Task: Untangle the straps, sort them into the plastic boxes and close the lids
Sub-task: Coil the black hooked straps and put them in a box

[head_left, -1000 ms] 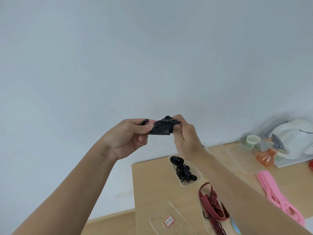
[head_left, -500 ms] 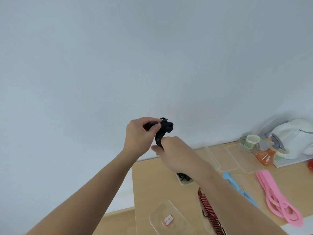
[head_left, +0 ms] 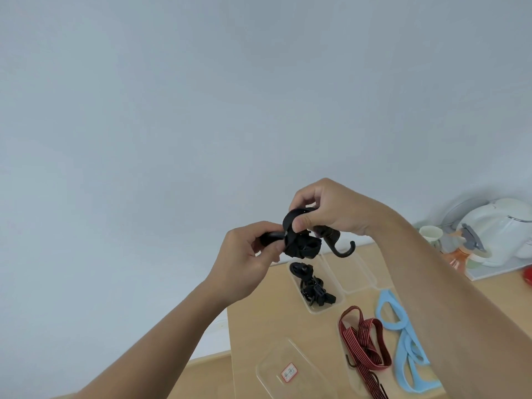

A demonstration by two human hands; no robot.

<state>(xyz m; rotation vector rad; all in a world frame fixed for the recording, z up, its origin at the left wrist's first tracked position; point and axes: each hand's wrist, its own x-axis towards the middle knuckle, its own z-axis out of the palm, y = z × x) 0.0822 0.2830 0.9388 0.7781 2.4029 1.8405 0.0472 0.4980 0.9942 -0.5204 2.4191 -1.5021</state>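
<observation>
Up over the far side of the bench [head_left: 259,326], both our arms reach forward, hands raised against the pale wall [head_left: 201,110]. Our left hand [head_left: 250,254] curls its fingers and thumb round one end of a bunched black strap [head_left: 300,246]. Our right hand [head_left: 334,217] sits just above it, wrist bent, thumb and forefinger pinching a loop of the same strap, while its black hook [head_left: 344,250] dangles beneath the palm. Directly below, an open plastic box [head_left: 319,311] holds more black straps [head_left: 311,286]. Nearer us lie a red striped strap [head_left: 364,338], a blue strap [head_left: 403,338] and a clear lid [head_left: 288,372].
</observation>
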